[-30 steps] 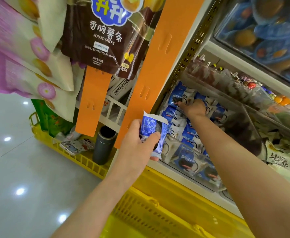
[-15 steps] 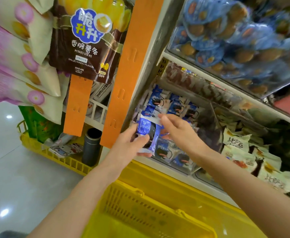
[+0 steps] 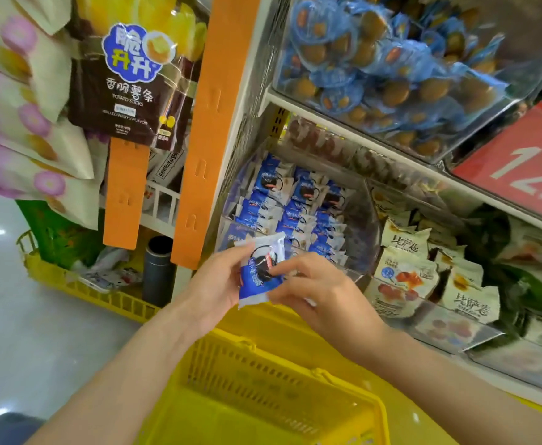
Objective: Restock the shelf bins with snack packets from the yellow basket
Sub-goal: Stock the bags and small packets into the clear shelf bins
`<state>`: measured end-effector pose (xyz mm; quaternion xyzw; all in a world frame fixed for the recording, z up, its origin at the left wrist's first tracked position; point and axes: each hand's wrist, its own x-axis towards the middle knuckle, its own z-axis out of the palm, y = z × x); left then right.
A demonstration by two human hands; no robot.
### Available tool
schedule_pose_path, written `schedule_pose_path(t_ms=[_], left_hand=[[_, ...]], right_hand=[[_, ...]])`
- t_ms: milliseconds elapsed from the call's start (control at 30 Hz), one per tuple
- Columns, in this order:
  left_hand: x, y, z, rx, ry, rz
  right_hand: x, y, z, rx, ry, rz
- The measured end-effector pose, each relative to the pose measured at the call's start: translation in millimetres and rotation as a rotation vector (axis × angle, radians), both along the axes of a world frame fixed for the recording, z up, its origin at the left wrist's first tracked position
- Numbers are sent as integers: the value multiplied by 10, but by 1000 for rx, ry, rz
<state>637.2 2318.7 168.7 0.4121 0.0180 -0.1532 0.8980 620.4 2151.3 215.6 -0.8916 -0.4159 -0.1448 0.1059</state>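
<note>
1. Pinching one blue-and-white snack packet (image 3: 260, 274) from both sides: left hand (image 3: 218, 284) curled round its left edge, right hand (image 3: 321, 293) nipping its right edge with fingertips, both closed on it, up over the yellow basket (image 3: 263, 364) and just short of the shelf.
2. Standing directly beyond the grip, a clear plastic bin (image 3: 371, 226), its transparent front wall between the held packet and tight rows of matching blue packets set on edge.
3. Hanging up and left of the grip, a flat orange strip (image 3: 205, 149) with punched slots, close against the shelf upright; further left, a glossy brown potato-stick bag (image 3: 128, 91) and pale bags printed with pink rings.
4. Lying right of the grip, past a clear divider, cream packets (image 3: 404, 271), crinkled and loosely heaped.
5. Sitting above the grip on the next shelf, an upper bin (image 3: 375, 59) heaped with round brown snacks in blue wrappers; a red price card (image 3: 526, 168) right of it.
6. Standing left of the grip, a dark matte cylinder (image 3: 160, 268) by a second basket (image 3: 102, 297), yellow and slatted.
7. Spreading low and left of the grip, a pale glossy floor (image 3: 38, 332) dotted with light reflections.
</note>
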Motion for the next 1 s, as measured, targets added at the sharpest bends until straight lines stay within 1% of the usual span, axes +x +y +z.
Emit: schedule_pose_path(t_ms=[33,100,167,200,267,333,400,433,567,633,700,767,833,900,933,1000], left_hand=[[-2,-2,-7,19,-12,15],[-10,-5,-19,68,-50,35],[-14,5,-17,120,-98,67],[-12,9,-10,157,-129,85],[-9,12,9,321,-197,130],[-9,-7,12,465,-248,164],[-2,-39,-17,477,-267,201],[2,-57,-30,469,-272,223],[72,-133,-55,561,-378,306],[157,-140,-20,671,-465,330],[280,-99,16,908,-593,370],[418,-40,22,1199,-740,398],[507,13,-12,1404,-816,374],[555,26,-78,1564,-892,330],[565,23,-102,1620,-927,313],[588,26,-110,1654,-950,305]], right_hand=[[-24,-6,-24,24,26,11],[-67,4,-24,194,166,-26],[-78,35,-4,381,325,-145],[-65,52,9,434,379,-224],[9,73,31,472,505,-364],[118,80,41,496,671,-428],[209,89,47,554,810,-417],[232,97,43,576,844,-409],[289,93,-6,617,830,-408],[324,65,24,669,847,-423],[415,8,114,669,779,-471],[618,-102,219,621,598,-561],[916,-204,320,501,381,-679],[1274,-298,367,332,207,-745],[1452,-340,372,216,149,-759],[1773,-409,354,-20,101,-782]])
